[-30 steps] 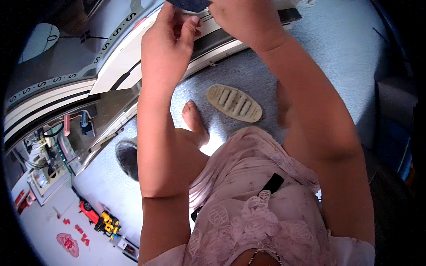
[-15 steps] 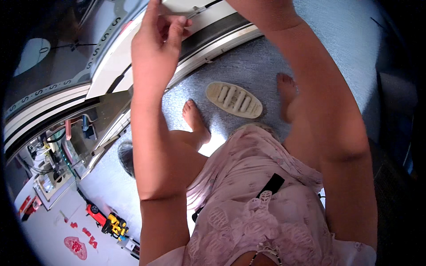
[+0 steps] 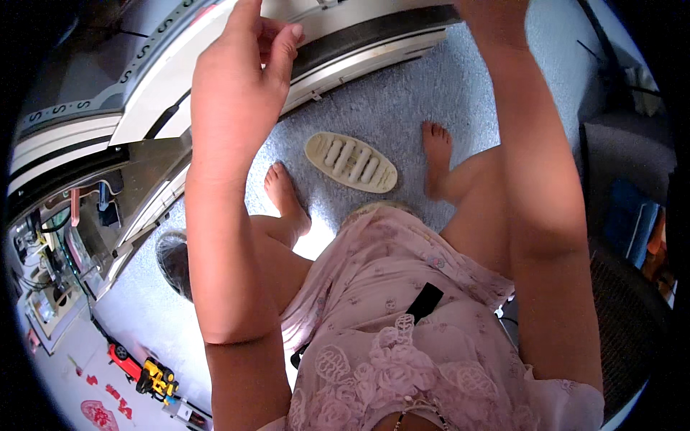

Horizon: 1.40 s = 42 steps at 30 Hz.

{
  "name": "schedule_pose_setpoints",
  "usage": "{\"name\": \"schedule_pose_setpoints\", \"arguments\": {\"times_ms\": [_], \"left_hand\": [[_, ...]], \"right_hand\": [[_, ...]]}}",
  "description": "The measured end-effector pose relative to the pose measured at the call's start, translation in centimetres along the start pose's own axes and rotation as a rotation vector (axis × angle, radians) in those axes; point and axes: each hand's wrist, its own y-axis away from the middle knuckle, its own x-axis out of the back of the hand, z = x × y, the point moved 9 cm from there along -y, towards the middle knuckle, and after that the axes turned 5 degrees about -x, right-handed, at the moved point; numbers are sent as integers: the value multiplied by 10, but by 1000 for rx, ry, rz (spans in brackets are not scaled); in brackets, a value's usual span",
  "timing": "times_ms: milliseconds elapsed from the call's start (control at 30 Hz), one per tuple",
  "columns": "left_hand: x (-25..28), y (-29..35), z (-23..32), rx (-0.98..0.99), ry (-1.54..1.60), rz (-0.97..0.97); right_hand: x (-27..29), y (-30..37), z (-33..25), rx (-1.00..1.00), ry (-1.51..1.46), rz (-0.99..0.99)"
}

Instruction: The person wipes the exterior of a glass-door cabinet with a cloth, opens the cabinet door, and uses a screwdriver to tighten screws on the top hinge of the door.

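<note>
The left hand [image 3: 237, 86] was raised near the upper edge of the view, in front of a grey-topped worktop [image 3: 162, 82] with a broad white border and a dark strip along its side. Its fingers were loosely curled, with the thumb a little apart from them; part of the fingers ran past the picture's edge, so whether they held anything could not be told. The right hand [image 3: 496, 20] was farther to the right, just past the end of the dark strip and well apart from the left. Its fingers were cut off by the upper edge, so its grip could not be told either.

The worktop lay across the upper left, the nearest thing to both hands. Below it, on the blue-grey floor [image 3: 381, 100], a cream-coloured oval foot roller [image 3: 352, 162] with several thick bars lay between the person's bare left foot [image 3: 284, 194] and bare right foot [image 3: 435, 154], touching neither. A pale pink dress [image 3: 381, 266] with raised flowers covered the person's lap. At the lower left were a red toy vehicle [image 3: 124, 363] and a yellow toy vehicle [image 3: 156, 378], side by side.
</note>
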Motion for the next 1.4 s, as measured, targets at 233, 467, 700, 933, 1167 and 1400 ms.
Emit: {"name": "schedule_pose_setpoints", "arguments": {"times_ms": [233,467,700,933,1167,1400], "left_hand": [[23,3,-29,28,-243,59],[28,10,-26,40,-256,100],[46,14,-23,77,-315,189],[41,10,-21,65,-327,179],[31,6,-27,94,-296,180],[29,4,-35,116,-313,178]], "right_hand": [[-62,31,-73,54,-92,-238],[-34,9,-49,-182,-39,-266],[-25,23,-10,-387,147,-372],[-64,31,-82,-187,103,-416],[-73,31,-103,-183,36,-503],[-41,27,-30,-330,154,-449]]}}
